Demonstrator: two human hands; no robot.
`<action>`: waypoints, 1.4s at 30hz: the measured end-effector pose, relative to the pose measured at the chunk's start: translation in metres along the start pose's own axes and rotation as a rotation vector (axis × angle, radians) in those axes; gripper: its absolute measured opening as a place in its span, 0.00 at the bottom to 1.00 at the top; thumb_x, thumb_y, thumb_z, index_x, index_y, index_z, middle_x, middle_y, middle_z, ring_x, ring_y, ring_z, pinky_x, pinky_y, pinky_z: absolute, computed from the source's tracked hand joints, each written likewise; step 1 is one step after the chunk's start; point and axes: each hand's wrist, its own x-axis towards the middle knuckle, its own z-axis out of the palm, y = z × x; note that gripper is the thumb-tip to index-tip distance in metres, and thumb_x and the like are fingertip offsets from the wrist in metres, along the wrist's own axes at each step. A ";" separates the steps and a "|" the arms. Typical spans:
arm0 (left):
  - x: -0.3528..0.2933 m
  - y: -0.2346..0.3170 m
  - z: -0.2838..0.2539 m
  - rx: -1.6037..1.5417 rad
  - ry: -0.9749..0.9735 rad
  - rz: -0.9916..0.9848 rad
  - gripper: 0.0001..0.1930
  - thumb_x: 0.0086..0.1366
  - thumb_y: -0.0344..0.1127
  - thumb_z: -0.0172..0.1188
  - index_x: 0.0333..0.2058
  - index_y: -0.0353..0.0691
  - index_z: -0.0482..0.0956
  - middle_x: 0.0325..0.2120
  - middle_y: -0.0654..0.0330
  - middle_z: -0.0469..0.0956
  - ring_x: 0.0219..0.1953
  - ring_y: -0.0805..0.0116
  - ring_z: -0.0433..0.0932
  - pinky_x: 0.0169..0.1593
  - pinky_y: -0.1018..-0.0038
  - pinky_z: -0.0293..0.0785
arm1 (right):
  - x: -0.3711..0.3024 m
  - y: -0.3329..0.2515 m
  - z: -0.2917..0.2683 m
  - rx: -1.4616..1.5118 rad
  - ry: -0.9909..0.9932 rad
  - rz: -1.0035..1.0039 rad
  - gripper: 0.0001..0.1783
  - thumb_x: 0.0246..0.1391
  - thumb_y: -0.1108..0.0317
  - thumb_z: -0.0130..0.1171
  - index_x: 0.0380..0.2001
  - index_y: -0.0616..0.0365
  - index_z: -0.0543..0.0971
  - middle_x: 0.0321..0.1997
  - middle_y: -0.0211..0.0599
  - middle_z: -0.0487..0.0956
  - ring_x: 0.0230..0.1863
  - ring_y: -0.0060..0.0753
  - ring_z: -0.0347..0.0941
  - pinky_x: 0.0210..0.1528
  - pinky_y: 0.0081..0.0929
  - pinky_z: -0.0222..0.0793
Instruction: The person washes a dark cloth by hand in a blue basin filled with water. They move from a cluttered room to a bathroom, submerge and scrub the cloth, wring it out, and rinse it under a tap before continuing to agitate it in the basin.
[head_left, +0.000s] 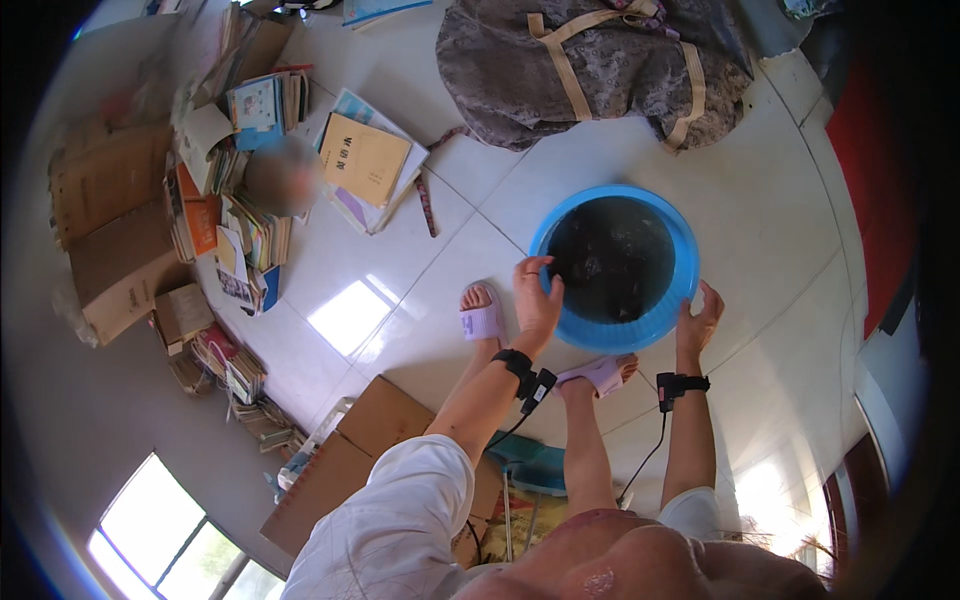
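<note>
The person is gripping the blue basin (pixel 683 262) by its rim, left hand (pixel 535 296) and right hand (pixel 698 318) closed on opposite sides; lifting it evenly likely comes next.

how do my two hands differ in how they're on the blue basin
The left hand grips the near-left rim of the blue basin, fingers curled over the edge toward the dark contents, while the right hand lies on the outer wall at the near-right, fingers spread. The left hand reaches further up the rim; the right hand sits lower, nearer the floor. Both touch the basin, and both wrists wear a black band with a cable.
</note>
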 end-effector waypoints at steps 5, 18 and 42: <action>0.011 -0.024 0.019 0.004 0.186 -0.304 0.24 0.63 0.43 0.57 0.55 0.40 0.69 0.54 0.48 0.67 0.55 0.50 0.68 0.56 0.59 0.65 | 0.035 0.048 0.021 0.232 -0.249 0.432 0.31 0.62 0.45 0.45 0.62 0.52 0.67 0.64 0.45 0.64 0.60 0.46 0.66 0.59 0.41 0.63; 0.013 -0.044 -0.012 -0.860 0.014 -0.874 0.24 0.69 0.49 0.51 0.55 0.38 0.71 0.46 0.60 0.76 0.48 0.69 0.72 0.52 0.70 0.69 | -0.009 -0.031 -0.010 1.040 -0.115 0.649 0.34 0.63 0.46 0.48 0.61 0.62 0.65 0.61 0.43 0.69 0.61 0.40 0.65 0.62 0.35 0.61; -0.158 0.287 -0.546 -0.775 -0.450 -0.672 0.27 0.62 0.50 0.56 0.59 0.48 0.71 0.41 0.68 0.77 0.33 0.79 0.68 0.26 0.78 0.57 | -0.291 -0.348 -0.477 0.866 -0.002 0.296 0.25 0.64 0.54 0.50 0.48 0.68 0.75 0.47 0.47 0.78 0.45 0.41 0.75 0.48 0.35 0.74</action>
